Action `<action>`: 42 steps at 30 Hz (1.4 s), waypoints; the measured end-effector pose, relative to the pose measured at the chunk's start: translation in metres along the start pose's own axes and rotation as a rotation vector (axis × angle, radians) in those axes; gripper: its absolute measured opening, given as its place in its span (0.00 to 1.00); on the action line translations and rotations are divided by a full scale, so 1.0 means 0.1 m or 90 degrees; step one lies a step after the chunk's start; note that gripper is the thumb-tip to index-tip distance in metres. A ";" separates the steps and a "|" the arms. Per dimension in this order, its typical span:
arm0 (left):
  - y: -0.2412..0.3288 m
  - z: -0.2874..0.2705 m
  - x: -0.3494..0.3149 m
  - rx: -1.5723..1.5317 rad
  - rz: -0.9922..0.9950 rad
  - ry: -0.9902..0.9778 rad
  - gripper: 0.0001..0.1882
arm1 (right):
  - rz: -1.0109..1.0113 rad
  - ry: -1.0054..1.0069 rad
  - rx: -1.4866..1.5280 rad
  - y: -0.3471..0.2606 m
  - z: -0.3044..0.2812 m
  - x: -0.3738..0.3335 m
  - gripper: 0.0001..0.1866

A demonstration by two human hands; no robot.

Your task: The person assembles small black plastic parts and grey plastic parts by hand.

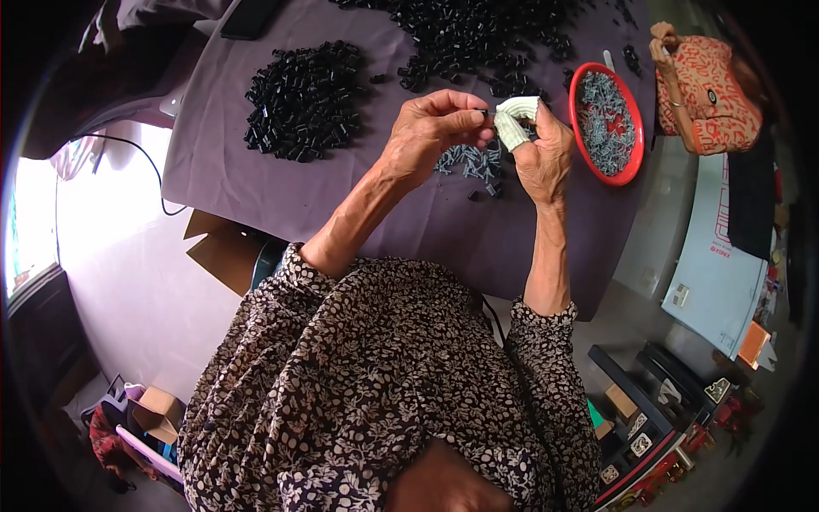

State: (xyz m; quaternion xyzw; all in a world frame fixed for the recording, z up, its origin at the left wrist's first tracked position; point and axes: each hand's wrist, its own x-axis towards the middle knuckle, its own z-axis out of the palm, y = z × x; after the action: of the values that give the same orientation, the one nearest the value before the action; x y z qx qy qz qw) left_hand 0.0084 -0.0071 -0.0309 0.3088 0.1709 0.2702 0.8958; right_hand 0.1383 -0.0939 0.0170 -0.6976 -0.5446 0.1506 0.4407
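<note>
Over the table, my left hand is closed in a pinch on a small black plastic piece. My right hand meets it from the right, thumb and forefinger wrapped in pale ribbed finger covers. Those covered fingertips are pressed together at the black piece; whatever lies between them is too small to make out. Just beneath both hands lies a loose heap of small grey screw-like pins. Beside my right hand, a red oval tray holds many more of these grey pins.
A heap of black pieces sits left on the purple-grey tablecloth; a larger black pile spreads at the far side. A dark flat object lies at the far-left corner. Another person in orange patterned clothing is at the right.
</note>
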 end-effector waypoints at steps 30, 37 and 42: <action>-0.18 0.14 -0.04 -0.057 -0.096 0.015 0.06 | 0.077 0.021 0.034 0.07 -0.05 -0.16 0.07; -0.13 0.09 -0.03 0.110 -0.098 0.010 0.09 | 0.014 0.011 -0.018 0.08 -0.08 -0.14 0.08; -0.15 0.09 -0.04 0.208 -0.037 0.006 0.08 | 0.013 -0.019 -0.038 0.08 -0.12 -0.15 0.08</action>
State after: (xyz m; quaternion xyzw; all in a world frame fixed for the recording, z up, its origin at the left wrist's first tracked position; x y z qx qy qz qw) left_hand 0.0148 -0.0233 -0.0334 0.4442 0.2256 0.2140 0.8402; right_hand 0.1460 -0.1127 0.0132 -0.7135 -0.5485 0.1492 0.4097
